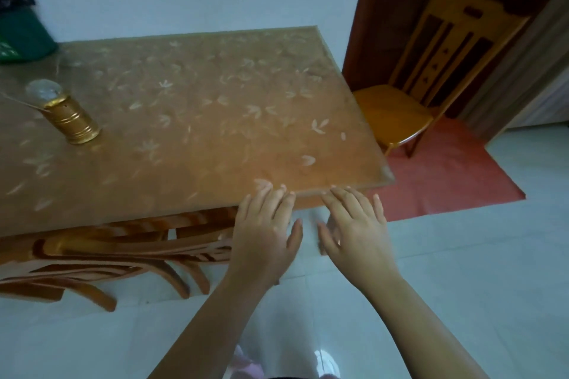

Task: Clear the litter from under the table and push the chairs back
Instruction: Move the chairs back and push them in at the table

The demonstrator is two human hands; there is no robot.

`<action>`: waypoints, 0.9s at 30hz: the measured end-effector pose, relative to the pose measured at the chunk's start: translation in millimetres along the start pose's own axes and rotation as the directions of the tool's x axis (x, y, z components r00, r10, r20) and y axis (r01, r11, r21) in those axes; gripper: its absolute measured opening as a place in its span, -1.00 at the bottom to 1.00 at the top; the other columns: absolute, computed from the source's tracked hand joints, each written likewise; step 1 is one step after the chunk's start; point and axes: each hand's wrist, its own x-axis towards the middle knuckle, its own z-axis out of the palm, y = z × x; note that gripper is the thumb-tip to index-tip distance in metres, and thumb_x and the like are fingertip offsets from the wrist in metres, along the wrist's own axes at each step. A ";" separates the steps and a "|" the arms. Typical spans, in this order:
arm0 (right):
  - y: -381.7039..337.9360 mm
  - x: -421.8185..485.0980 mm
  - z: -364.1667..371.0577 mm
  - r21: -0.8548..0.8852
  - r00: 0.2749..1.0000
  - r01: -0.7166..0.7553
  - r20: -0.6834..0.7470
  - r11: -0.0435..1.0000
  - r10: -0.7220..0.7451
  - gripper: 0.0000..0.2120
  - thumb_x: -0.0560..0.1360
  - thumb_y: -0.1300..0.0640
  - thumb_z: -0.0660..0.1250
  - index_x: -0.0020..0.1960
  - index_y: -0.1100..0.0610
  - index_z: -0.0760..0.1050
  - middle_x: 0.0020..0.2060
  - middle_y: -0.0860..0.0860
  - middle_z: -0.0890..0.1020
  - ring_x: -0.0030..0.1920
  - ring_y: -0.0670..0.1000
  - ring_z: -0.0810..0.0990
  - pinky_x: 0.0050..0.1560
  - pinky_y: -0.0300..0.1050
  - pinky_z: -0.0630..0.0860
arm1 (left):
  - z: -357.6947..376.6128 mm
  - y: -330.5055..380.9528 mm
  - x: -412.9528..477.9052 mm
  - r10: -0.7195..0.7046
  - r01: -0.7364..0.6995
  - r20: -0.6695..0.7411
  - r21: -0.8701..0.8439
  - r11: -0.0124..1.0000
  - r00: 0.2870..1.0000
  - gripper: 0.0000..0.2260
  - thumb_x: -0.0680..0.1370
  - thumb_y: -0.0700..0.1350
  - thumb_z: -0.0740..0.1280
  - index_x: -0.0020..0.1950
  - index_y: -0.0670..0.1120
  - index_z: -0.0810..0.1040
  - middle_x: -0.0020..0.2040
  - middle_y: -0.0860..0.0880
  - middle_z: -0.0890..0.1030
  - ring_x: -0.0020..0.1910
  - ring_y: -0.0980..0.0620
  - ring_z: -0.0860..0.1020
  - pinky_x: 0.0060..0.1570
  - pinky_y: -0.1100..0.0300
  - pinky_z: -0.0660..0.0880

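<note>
- A green container (21,37) is sitting at the far-left back corner of the desk (200,95), with something dark and blurred on top of it.
- A gold cylinder with a clear bulb (69,118) is standing tilted on the left part of the desk, well apart from both hands.
- The desk is wearing a clear cover printed with pale leaf shapes.
- Wooden chairs (107,252) are standing under the desk's near-left side, their curved backs tucked beneath the top and their legs resting on the pale tiled floor (462,271).
- The left hand (264,234) is reaching to the near edge of the desk, palm down. Its fingers (278,198) are lying straight and slightly spread, holding nothing, tips touching the desk edge.
- The right hand (354,231) is hovering just beside it, near the desk's front-right corner. Its fingers (345,200) are also lying straight and spread, holding nothing, tips at the edge. Whether they are touching it, I cannot tell.
- A red mat (446,175) is lying on the floor past the desk's right end.
- A single chair (400,108) is standing on that mat at the desk's right end, its back toward a dark red door (385,24).
</note>
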 end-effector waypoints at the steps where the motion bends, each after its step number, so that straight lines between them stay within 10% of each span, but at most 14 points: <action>1: 13.9 -4.8 -10.1 -0.002 1.000 -0.014 -0.028 1.000 0.013 -0.61 0.34 0.17 0.47 0.14 0.19 0.55 0.12 0.13 0.60 0.18 0.17 0.53 0.19 0.31 0.33 | 4.1 19.3 5.2 0.019 -0.019 -0.005 -0.018 1.000 1.000 -0.64 0.47 -0.05 0.19 0.12 -0.21 0.60 0.11 -0.16 0.62 0.16 -0.16 0.55 0.14 -0.12 0.43; 27: 390.8 88.1 -99.7 -0.130 0.908 -0.404 -0.173 0.906 0.380 -0.54 0.29 0.23 0.48 0.17 0.21 0.52 0.14 0.16 0.58 0.20 0.21 0.51 0.18 0.36 0.32 | 236.5 288.8 280.0 0.331 -0.316 0.010 -0.273 0.909 0.943 -0.64 0.47 -0.06 0.19 0.10 -0.24 0.60 0.09 -0.18 0.63 0.13 -0.16 0.56 0.10 -0.07 0.49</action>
